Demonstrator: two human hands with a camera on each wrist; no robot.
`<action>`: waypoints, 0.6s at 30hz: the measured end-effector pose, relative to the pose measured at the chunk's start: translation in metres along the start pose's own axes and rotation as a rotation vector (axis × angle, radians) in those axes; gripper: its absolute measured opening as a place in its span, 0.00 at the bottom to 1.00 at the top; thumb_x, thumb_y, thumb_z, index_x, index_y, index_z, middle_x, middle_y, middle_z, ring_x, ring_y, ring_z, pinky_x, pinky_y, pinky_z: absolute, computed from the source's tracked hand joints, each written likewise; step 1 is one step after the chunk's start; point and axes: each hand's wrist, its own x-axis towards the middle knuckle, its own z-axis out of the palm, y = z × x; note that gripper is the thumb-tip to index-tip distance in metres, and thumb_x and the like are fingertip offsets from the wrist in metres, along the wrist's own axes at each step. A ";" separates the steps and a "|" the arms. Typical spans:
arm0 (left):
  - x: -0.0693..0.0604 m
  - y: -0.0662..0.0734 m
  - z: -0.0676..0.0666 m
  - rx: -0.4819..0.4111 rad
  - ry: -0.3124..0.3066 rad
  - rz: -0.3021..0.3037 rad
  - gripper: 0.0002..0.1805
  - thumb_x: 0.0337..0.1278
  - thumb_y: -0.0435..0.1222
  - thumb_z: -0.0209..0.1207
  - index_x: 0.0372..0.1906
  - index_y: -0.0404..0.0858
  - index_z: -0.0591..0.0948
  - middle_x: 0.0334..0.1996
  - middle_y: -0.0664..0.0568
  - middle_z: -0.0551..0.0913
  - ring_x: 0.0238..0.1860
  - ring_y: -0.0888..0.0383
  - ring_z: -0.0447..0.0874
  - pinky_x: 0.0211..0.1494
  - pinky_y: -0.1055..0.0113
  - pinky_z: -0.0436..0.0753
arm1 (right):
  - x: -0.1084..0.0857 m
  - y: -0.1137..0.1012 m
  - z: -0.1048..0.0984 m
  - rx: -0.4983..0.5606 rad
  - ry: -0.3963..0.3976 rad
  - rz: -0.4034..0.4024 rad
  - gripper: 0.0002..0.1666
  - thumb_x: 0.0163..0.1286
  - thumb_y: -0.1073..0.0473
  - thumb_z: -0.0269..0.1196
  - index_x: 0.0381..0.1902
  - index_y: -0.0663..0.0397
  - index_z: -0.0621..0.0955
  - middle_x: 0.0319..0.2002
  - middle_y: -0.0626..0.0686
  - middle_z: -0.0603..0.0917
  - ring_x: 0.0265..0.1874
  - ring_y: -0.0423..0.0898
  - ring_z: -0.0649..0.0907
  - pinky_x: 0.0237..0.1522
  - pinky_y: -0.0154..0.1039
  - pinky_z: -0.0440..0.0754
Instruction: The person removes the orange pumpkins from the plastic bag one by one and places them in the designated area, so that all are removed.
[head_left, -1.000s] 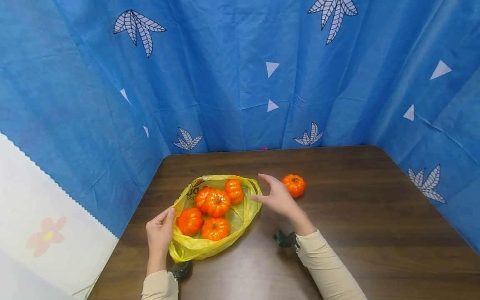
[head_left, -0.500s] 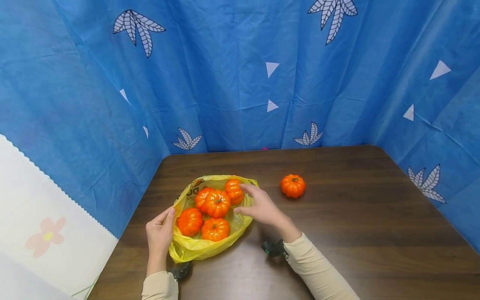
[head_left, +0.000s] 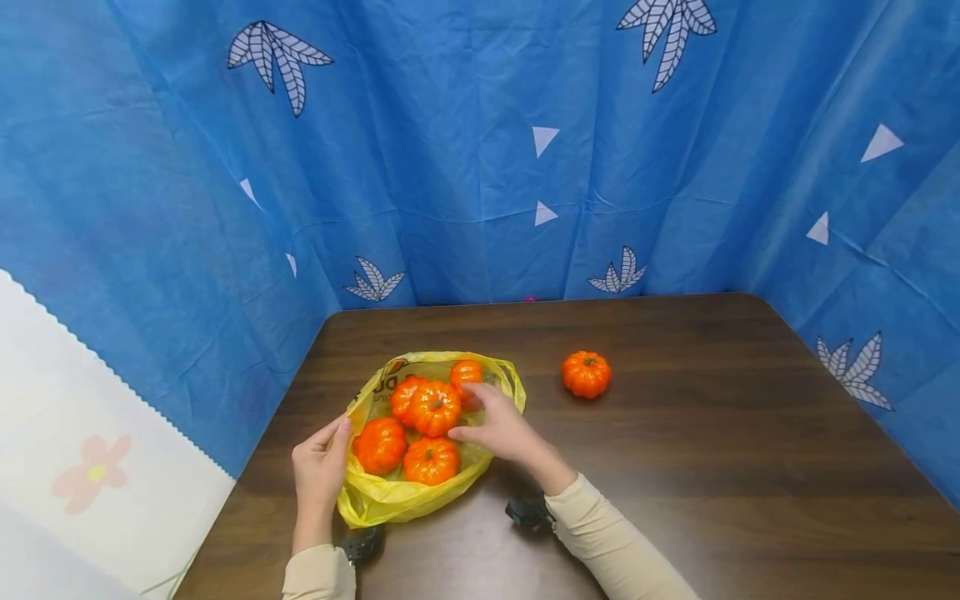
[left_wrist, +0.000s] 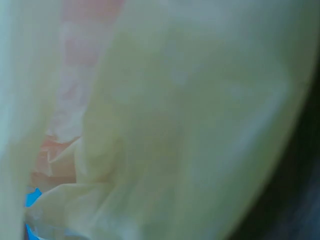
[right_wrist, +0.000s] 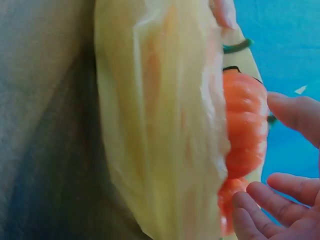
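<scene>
A blue curtain [head_left: 480,150] printed with white leaves and triangles hangs behind a dark wood-grain bench [head_left: 750,467]. On the bench sits a yellow plastic bag [head_left: 401,507], mouth open upward, between the two hands. The left hand [head_left: 321,462] pinches the bag's left rim between thumb and fingers. The right hand [head_left: 498,427] reaches over the right rim, thumb and fingers wide apart, gripping nothing. Inside the bag, between the hands, cluster five orange pumpkins [head_left: 437,408]; the right fingertips overlap the rear right one, though whether they touch is unclear. A lone pumpkin [head_left: 587,374] sits on the bench, right of the bag and beyond the right hand
</scene>
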 end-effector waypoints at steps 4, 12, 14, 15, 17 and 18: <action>0.000 0.001 -0.001 0.021 0.003 0.002 0.14 0.66 0.35 0.63 0.49 0.29 0.87 0.38 0.68 0.86 0.37 0.85 0.81 0.40 0.86 0.80 | 0.000 0.001 0.006 0.014 0.014 -0.002 0.42 0.57 0.56 0.76 0.66 0.66 0.72 0.57 0.62 0.80 0.56 0.60 0.80 0.61 0.57 0.79; -0.001 0.001 -0.001 0.019 -0.005 0.008 0.14 0.66 0.35 0.63 0.49 0.29 0.86 0.44 0.54 0.88 0.39 0.85 0.80 0.42 0.86 0.80 | 0.003 0.005 0.013 -0.003 0.015 0.052 0.43 0.59 0.55 0.75 0.68 0.63 0.71 0.52 0.59 0.83 0.53 0.56 0.82 0.58 0.52 0.82; -0.001 0.001 -0.001 0.008 -0.007 0.011 0.14 0.66 0.34 0.63 0.49 0.29 0.86 0.40 0.68 0.87 0.38 0.85 0.81 0.41 0.86 0.80 | 0.004 0.007 0.014 0.015 0.012 0.073 0.43 0.60 0.55 0.75 0.69 0.61 0.71 0.53 0.59 0.83 0.53 0.56 0.82 0.58 0.52 0.83; -0.001 0.001 -0.001 0.005 -0.009 0.010 0.14 0.66 0.34 0.63 0.49 0.29 0.86 0.40 0.68 0.87 0.38 0.85 0.81 0.41 0.86 0.80 | 0.004 0.007 0.015 0.034 0.010 0.082 0.43 0.60 0.55 0.74 0.69 0.61 0.70 0.54 0.60 0.83 0.54 0.56 0.83 0.58 0.52 0.83; 0.000 0.001 -0.001 0.004 -0.015 0.007 0.14 0.66 0.35 0.63 0.50 0.29 0.86 0.41 0.64 0.88 0.39 0.84 0.81 0.41 0.86 0.80 | 0.004 0.009 0.016 0.066 0.008 0.088 0.43 0.60 0.55 0.74 0.70 0.60 0.70 0.56 0.61 0.83 0.55 0.57 0.83 0.59 0.52 0.83; -0.001 0.001 -0.001 0.004 -0.015 0.007 0.14 0.66 0.35 0.63 0.50 0.29 0.86 0.43 0.59 0.89 0.39 0.84 0.81 0.41 0.86 0.80 | 0.004 0.010 0.017 0.082 0.007 0.087 0.43 0.61 0.56 0.74 0.70 0.60 0.69 0.57 0.62 0.82 0.55 0.58 0.83 0.59 0.52 0.82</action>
